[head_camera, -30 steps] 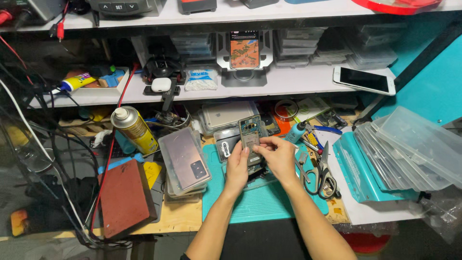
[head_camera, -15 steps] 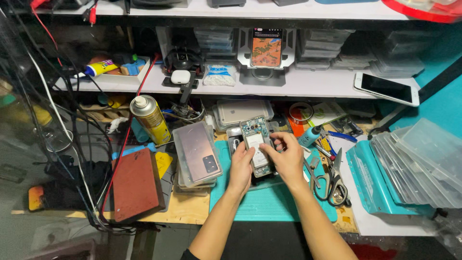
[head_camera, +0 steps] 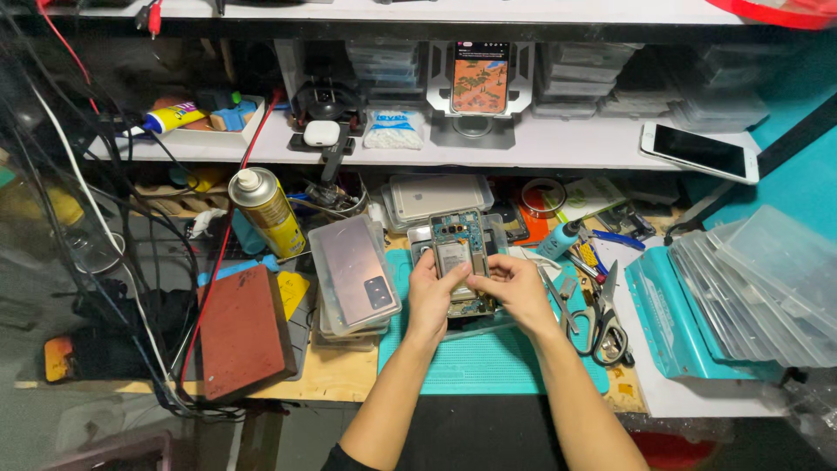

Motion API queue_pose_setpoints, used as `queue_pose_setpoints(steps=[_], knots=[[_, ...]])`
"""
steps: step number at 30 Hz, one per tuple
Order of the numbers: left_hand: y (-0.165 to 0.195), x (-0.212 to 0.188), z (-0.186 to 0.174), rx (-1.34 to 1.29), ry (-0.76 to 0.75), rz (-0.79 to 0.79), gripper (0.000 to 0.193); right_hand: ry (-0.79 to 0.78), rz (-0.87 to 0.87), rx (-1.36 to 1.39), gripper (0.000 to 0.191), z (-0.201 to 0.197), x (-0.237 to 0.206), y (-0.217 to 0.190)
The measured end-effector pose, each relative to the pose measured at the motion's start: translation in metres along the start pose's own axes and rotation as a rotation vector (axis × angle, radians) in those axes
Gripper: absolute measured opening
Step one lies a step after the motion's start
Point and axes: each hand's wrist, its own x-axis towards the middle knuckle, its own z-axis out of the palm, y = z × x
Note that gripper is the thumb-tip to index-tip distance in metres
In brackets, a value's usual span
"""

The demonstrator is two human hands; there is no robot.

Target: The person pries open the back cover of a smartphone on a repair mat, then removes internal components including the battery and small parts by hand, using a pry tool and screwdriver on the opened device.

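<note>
An opened phone (head_camera: pixel 459 253) with its back cover off and its circuit board and battery showing sits upright over a teal work mat (head_camera: pixel 488 358). My left hand (head_camera: pixel 429 296) grips its left edge. My right hand (head_camera: pixel 514 288) holds its right side, with the fingers bent over the lower part of the battery. Both forearms come in from the bottom of the view.
A stack of phones (head_camera: pixel 353 275) lies left of the mat, beside a yellow spray can (head_camera: pixel 266 209) and a red-brown block (head_camera: pixel 244 331). Scissors (head_camera: pixel 606 323) and small tools lie to the right, next to clear plastic cases (head_camera: pixel 750 296). Shelves above hold phones and boxes.
The view has shifted slightly, so the bench sits lower and more to the right. Both hands stay on the opened phone, and the right fingers have moved over its lower part.
</note>
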Motion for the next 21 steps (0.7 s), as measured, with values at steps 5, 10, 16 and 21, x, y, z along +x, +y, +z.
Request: queue_pose_setpoints(steps=[5,10,16,21], knots=[[0.002,0.0,0.002,0.093,-0.003,0.023,0.029,0.021,-0.038,-0.021,0.017,-0.002,-0.004,-0.001],[0.003,0.004,0.004,0.179,-0.006,0.054,0.029,0.073,-0.083,-0.157,0.017,-0.002,-0.002,0.006],[0.009,0.006,0.004,0.161,-0.026,0.015,0.032,-0.021,-0.05,0.072,0.032,-0.003,0.001,0.008],[0.008,0.009,0.001,0.13,-0.093,0.009,0.025,0.015,-0.048,0.026,0.034,-0.005,-0.001,0.004]])
